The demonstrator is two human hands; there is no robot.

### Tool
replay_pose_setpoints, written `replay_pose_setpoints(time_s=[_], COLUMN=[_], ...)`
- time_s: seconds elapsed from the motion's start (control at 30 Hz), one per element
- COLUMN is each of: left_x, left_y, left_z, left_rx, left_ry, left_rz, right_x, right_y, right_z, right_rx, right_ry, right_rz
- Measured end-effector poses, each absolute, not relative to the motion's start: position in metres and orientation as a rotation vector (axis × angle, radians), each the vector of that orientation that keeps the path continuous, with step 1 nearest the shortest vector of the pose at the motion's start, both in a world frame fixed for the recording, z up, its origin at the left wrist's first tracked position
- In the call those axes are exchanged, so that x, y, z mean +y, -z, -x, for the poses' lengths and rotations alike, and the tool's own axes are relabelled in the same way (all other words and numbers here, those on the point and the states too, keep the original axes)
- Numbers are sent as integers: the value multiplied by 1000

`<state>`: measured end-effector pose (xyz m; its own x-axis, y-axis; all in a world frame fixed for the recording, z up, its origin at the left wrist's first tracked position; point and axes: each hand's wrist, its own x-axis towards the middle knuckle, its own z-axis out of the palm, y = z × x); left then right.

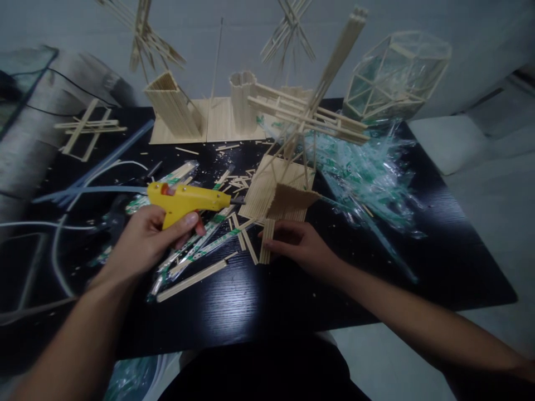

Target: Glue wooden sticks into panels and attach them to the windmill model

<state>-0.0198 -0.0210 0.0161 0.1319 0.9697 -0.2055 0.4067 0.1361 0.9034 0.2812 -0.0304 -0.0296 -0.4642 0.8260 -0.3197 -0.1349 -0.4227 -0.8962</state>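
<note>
My left hand (161, 231) is wrapped round the handle of a yellow hot glue gun (190, 200), whose nozzle points right. A pale blue glue stick (104, 190) trails from the gun's rear. Between the thumb and fingers of my right hand (303, 248) is a small flat panel of wooden sticks (266, 245), standing close in front of a stick-built model. That model has a base (261, 189), a brown curved stick wall (290, 201) and a windmill-like top of crossed sticks (307, 114). The gun's tip is near the base's left edge; whether they touch I cannot tell.
Two more stick models, one with a slanted tower (173, 108) and one with an upright tower (242, 103), stand at the back. Packaged sticks (200, 239) lie left of centre. Crumpled plastic wrappers (368, 172) and a faceted stick frame (399, 72) are at right. A white cord (56, 250) curves at left.
</note>
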Motion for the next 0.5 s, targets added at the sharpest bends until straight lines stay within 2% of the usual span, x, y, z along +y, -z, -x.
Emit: replay_pose_setpoints(time_s=[0.33,0.5], left_x=[-23,-25], left_y=[-13,1], left_z=[19,33], left_rx=[1288,1071], left_ry=[-668,-684], left_rz=[-1461,-1498], right_x=[-30,-29], right_y=[25,23], right_z=[-279,-281], right_rx=[-939,-879], right_ry=[-2026,-2092], right_rz=[967,872])
